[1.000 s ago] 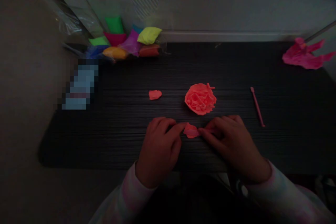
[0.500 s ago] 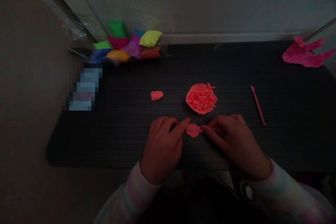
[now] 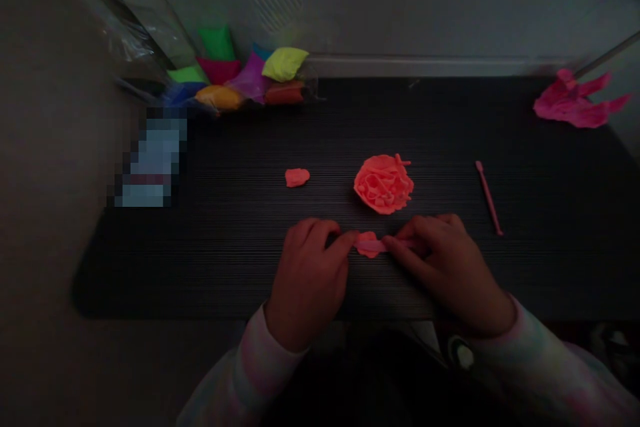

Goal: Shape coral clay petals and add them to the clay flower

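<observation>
A small flat piece of coral-pink clay [image 3: 369,244] lies on the dark ribbed mat [image 3: 240,240] between my hands. My left hand [image 3: 307,280] has its fingers curled, the fingertips pressing the piece's left edge. My right hand [image 3: 450,270] pinches the piece's right end with curled fingers. Just beyond the hands sits a round ruffled clay flower [image 3: 383,183] of the same colour. A small clay lump [image 3: 297,177] lies to its left.
A thin pink sculpting stick [image 3: 489,197] lies to the right. A crumpled magenta wrapper [image 3: 575,103] sits at the far right corner. A clear bag of several coloured clay packets [image 3: 235,77] lies at the back left against the wall. A blurred-out object [image 3: 147,163] sits at the mat's left edge.
The clay piece between my fingers has become narrower and more folded. My hands have stayed in nearly the same place.
</observation>
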`<state>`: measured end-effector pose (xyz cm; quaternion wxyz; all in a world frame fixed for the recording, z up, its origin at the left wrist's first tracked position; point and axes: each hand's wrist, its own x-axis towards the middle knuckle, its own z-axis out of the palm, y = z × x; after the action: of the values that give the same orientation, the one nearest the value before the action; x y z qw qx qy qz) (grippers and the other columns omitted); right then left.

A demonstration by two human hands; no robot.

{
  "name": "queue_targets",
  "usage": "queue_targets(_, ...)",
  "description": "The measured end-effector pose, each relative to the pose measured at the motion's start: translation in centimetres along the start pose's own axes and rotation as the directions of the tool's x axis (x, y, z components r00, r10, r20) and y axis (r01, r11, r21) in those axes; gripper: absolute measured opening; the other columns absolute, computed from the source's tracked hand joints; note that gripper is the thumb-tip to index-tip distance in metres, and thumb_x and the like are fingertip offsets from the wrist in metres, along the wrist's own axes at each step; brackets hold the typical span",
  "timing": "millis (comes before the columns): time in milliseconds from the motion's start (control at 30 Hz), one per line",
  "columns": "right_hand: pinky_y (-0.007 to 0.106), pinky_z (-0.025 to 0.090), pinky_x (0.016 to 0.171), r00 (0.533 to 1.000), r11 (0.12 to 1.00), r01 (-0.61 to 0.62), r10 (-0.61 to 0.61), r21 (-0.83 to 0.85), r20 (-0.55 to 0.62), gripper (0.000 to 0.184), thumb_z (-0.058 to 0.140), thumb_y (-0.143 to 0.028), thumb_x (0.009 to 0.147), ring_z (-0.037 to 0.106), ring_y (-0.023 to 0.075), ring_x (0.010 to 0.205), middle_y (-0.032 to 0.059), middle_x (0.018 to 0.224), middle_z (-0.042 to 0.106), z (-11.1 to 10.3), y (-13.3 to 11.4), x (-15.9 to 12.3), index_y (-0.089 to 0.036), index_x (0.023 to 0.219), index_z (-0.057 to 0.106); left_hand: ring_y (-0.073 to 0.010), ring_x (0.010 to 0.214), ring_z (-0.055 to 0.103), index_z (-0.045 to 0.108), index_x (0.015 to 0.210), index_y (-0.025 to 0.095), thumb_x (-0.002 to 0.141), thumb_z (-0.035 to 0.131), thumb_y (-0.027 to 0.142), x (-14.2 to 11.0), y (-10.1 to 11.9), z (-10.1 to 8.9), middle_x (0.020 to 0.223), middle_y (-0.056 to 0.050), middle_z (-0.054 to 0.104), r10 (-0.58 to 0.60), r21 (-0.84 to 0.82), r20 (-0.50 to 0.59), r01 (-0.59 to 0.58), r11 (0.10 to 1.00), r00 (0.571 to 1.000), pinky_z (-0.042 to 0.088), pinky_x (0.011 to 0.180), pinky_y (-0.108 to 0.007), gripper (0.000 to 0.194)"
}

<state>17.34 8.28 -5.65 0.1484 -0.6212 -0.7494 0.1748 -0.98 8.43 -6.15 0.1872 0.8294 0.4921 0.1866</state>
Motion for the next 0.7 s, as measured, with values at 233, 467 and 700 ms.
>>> queue_targets(233, 0.031, 0.032, 0.063, 1.000, 0.999, 0.017, -0.017, 0.048, -0.001, 0.022, 0.053, -0.035, 0.079, 0.049, 0.0152, 0.057, -0.0020, 0.057, 0.055, -0.17, 0.21, -0.19, -0.020, 0.064, 0.053, -0.0213, 0.087, 0.045, 0.060, 0.102, 0.018, 0.080, 0.043, 0.010, -0.01, 0.05, -0.09, 0.090, -0.007, 0.055, 0.009, 0.013, -0.007, -0.009, 1.000, 1.000, 0.041, 0.077, -0.039, 0.029)
queue_targets(467, 0.031, 0.031, 0.063, 0.999, 1.000, 0.022, -0.023, -0.018, -0.032, 0.023, 0.056, -0.035, 0.077, 0.047, 0.0140, 0.055, -0.0028, 0.054, 0.053, 0.17, 0.41, -0.25, -0.020, 0.061, 0.050, -0.0215, 0.086, 0.046, 0.060, 0.103, 0.019, 0.080, 0.042, 0.011, 0.05, 0.08, -0.04, 0.090, -0.007, 0.056, 0.010, 0.023, -0.015, -0.010, 1.000, 1.000, 0.041, 0.076, -0.039, 0.030)
queue_targets(700, 0.028, 0.031, 0.059, 0.998, 0.999, -0.021, 0.024, 0.043, -0.057, 0.021, 0.056, -0.035, 0.077, 0.048, 0.0145, 0.056, -0.0032, 0.053, 0.053, 0.16, 0.21, -0.09, -0.021, 0.063, 0.051, -0.0218, 0.086, 0.046, 0.061, 0.102, 0.018, 0.080, 0.042, 0.011, 0.05, 0.06, 0.00, 0.089, -0.007, 0.055, 0.012, 0.024, -0.012, -0.012, 1.000, 1.000, 0.040, 0.076, -0.040, 0.029)
